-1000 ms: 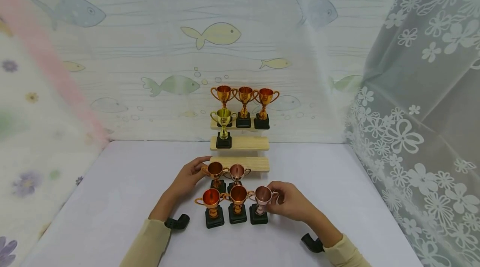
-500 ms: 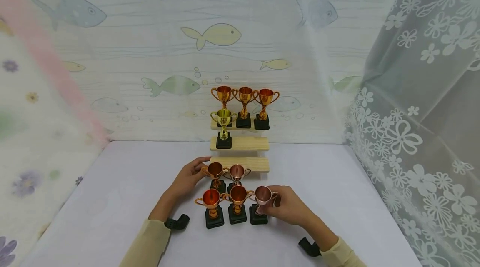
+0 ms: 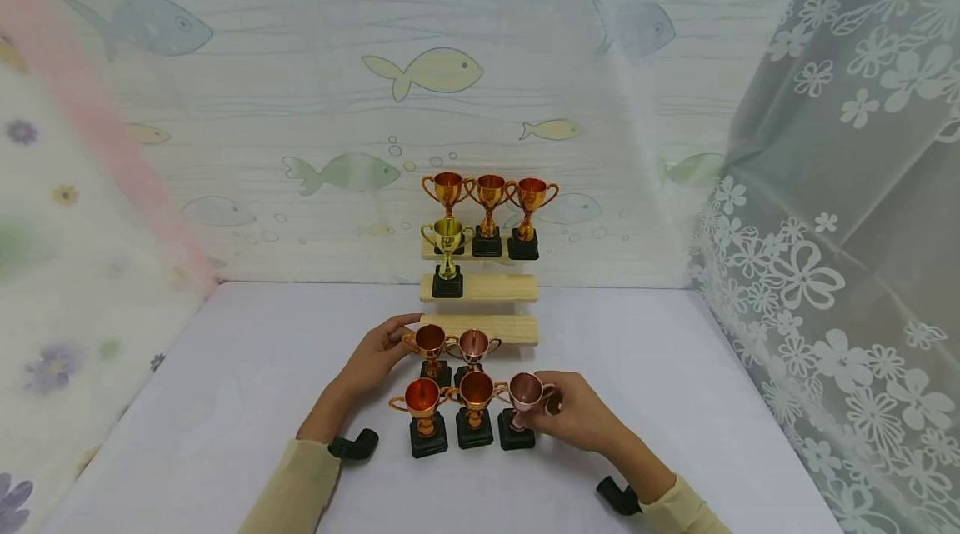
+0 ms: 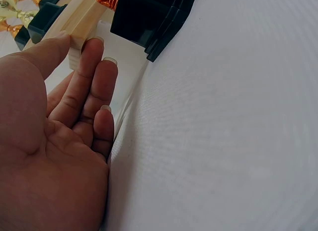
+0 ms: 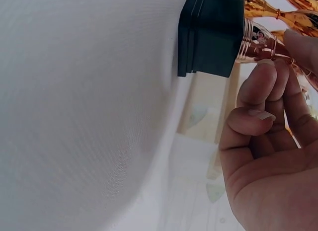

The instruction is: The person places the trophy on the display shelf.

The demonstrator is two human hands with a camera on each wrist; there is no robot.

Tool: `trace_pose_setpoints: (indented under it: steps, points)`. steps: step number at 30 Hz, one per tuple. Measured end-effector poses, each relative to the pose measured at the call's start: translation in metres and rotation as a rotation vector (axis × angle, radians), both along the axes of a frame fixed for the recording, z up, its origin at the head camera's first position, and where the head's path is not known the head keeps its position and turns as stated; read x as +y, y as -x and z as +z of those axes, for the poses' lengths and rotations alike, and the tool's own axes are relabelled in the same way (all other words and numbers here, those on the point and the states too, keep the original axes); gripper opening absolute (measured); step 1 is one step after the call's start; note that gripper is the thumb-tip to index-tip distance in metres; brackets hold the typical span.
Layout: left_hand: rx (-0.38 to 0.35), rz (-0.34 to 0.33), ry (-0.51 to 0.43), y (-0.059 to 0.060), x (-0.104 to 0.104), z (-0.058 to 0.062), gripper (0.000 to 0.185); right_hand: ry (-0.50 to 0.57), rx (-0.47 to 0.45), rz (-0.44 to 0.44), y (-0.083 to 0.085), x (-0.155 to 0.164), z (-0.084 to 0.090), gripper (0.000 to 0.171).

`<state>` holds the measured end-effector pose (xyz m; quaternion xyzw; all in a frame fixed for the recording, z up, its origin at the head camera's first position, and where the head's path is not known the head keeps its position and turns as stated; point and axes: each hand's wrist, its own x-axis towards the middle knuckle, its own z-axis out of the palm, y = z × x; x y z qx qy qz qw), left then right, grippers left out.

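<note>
Five small trophies stand on the white table (image 3: 225, 401) in two rows. My right hand (image 3: 551, 402) pinches the stem of the rose trophy (image 3: 527, 391) at the front right; the right wrist view shows my fingers (image 5: 258, 82) curled round its stem (image 5: 258, 42) above the black base (image 5: 211, 35). My left hand (image 3: 405, 332) lies with straight fingers beside the copper trophy (image 3: 431, 342) in the back row. In the left wrist view its fingertips (image 4: 94, 44) reach toward a black base (image 4: 144, 17) and the wooden step (image 4: 84, 17), holding nothing.
A three-tier wooden shelf (image 3: 480, 327) stands behind the trophies, with three trophies on top (image 3: 489, 192) and a gold one (image 3: 447, 238) on the middle tier. A fish-pattern backdrop closes the back, and a lace curtain (image 3: 825, 267) hangs on the right.
My right hand has slid a little left, closer in on the rose trophy's stem. The left hand and all trophies stay put.
</note>
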<state>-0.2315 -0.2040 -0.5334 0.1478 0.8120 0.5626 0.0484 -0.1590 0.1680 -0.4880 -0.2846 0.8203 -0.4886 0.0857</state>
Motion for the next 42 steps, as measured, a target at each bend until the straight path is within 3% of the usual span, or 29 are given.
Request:
trace_pose_setpoints:
  steps: [20,34,42]
  points:
    - [-0.01,-0.006,-0.006,-0.001,0.0,0.0,0.05,0.045,0.095,-0.038,0.002,0.007,0.008,0.018]
    - [-0.016,-0.008,-0.007,-0.001,0.002,0.002,0.049,0.109,0.013,-0.069,0.008,0.012,0.023,0.023]
    - [-0.014,-0.01,-0.002,-0.001,0.001,0.002,0.05,0.098,0.014,-0.108,0.015,0.011,0.033,0.029]
